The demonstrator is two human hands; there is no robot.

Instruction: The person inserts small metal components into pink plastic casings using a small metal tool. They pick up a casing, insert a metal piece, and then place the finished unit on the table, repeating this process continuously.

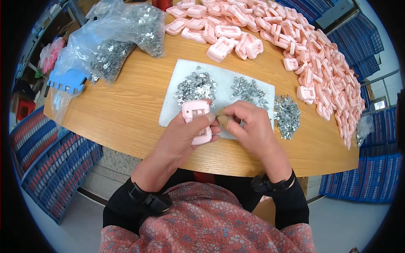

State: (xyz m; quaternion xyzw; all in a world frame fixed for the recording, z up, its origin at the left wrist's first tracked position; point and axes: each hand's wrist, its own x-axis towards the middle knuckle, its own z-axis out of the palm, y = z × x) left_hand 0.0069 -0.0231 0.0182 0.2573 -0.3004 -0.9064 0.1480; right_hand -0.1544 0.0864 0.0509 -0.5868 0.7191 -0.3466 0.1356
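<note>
Floral top (211, 223) nearest. One pink casing (195, 107) near front edge of table (126, 114), left hand (179, 135) curled round it. Right hand (252, 125) pinched, contents unclear. Three metal-piece heaps (196, 87): two on mat (223, 84), one off right edge.

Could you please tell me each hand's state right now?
Left hand: closed around a pale pink, rounded plastic casing.
Right hand: closed in a pinch; whether it holds anything cannot be told.
</note>
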